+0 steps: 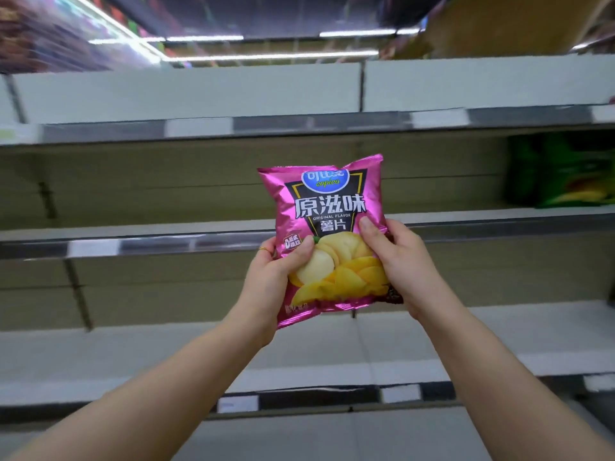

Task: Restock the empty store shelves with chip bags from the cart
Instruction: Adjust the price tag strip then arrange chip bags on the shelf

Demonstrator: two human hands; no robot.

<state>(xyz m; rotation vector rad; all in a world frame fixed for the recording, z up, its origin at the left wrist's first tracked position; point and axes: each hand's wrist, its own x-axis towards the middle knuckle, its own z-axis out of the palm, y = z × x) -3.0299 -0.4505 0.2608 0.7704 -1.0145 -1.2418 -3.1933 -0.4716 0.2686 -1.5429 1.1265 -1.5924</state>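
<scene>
A pink chip bag [327, 207] with a picture of yellow chips is held upright in front of the shelves, at the height of the middle shelf [149, 242]. My left hand [278, 274] grips its lower left edge, thumb across the front. Its lower right edge is gripped by my right hand [396, 257], thumb also on the front. The cart is out of view.
White shelves run across the view: an upper shelf [199, 128], the middle one and a lower shelf [133, 361]. Green chip bags [562, 171] stand on the middle shelf at the far right. A brown cardboard box [506, 24] sits above at top right.
</scene>
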